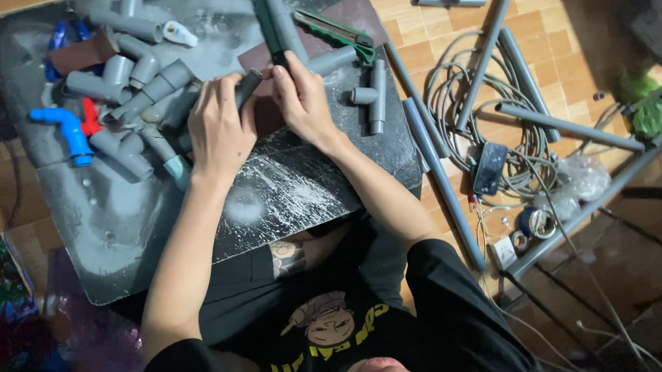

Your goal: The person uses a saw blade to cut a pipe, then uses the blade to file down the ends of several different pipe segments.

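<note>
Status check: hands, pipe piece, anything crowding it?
Left hand gripping short grey pipe piece. Right hand steadies it. Grey fittings pile crowds left; green cutter behind.

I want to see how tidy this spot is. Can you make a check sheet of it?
Surface: dark board, scratched white.
Job's things: short grey pipe piece, held by both hands.
Clutter: grey pipe fittings, blue elbow, green cutter.
Grippers: left hand and right hand grip the pipe piece.
Cables: grey coil on the floor.
Surroundings: long grey pipes, phone, tiled floor.
</note>
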